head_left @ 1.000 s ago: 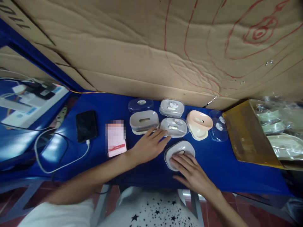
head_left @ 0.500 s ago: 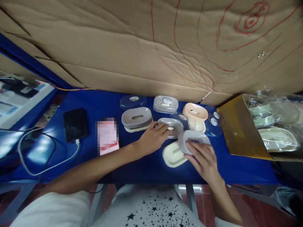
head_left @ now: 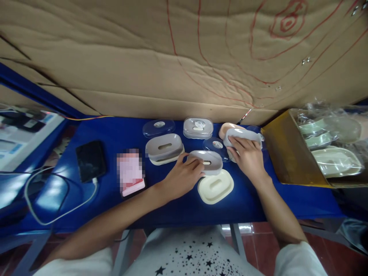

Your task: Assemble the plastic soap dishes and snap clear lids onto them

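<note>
My left hand (head_left: 185,174) pinches the left end of a grey oval soap dish tray (head_left: 213,164) that has a slot in its middle. Just in front of that tray lies a cream soap dish base (head_left: 216,188). Farther right, my right hand (head_left: 247,158) grips a second grey tray (head_left: 243,135), fingers over its front side. This one is above a peach soap dish (head_left: 227,130) and covers most of it. Beside my left hand, another grey tray (head_left: 165,146) sits tilted on a cream base (head_left: 168,161).
Clear lids (head_left: 158,128) with round stickers and a lidded grey soap dish (head_left: 198,128) line the back. An open carton (head_left: 277,153) of bagged dishes stands right. At left are a black phone (head_left: 90,161) on a white cable and a pixelated pink item (head_left: 130,172).
My right hand has carried its grey tray back and away from the cream base, over the peach dish. My left hand has drawn its tray slightly nearer to me.
</note>
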Demonstrator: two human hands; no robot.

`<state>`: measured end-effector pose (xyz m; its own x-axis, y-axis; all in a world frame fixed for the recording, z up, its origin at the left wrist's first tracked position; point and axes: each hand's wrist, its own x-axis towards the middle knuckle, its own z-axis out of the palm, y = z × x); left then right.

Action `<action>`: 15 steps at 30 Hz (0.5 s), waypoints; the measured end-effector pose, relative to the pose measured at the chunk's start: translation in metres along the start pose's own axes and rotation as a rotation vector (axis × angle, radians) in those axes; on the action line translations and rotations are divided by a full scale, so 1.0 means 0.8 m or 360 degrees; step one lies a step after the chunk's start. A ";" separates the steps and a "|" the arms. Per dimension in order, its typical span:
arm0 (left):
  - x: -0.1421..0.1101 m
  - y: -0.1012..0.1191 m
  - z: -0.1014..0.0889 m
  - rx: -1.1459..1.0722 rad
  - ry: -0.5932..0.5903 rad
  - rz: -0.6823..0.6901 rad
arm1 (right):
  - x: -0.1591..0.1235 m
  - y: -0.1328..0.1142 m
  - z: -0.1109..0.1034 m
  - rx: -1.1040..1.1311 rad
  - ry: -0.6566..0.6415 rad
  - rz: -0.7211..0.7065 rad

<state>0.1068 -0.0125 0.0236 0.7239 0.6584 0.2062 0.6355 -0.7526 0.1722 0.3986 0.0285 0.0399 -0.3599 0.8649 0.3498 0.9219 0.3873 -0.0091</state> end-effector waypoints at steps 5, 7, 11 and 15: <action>-0.002 0.001 0.007 -0.0079 0.0015 0.0023 | 0.051 -0.009 0.002 -0.0048 -0.0144 0.0105; -0.001 0.001 0.010 -0.0104 0.0057 0.0041 | 0.076 -0.021 0.007 0.0139 -0.0224 -0.0125; 0.002 -0.001 0.017 -0.0111 0.0089 0.0061 | 0.121 -0.048 0.034 0.0446 -0.0438 -0.0414; 0.002 -0.008 0.022 -0.0042 0.0070 0.0118 | 0.144 -0.058 0.052 0.0379 -0.0460 -0.0342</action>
<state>0.1086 -0.0070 0.0062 0.7557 0.6005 0.2615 0.5730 -0.7995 0.1801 0.3083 0.1236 0.0413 -0.5967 0.7973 0.0908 0.7750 0.6019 -0.1927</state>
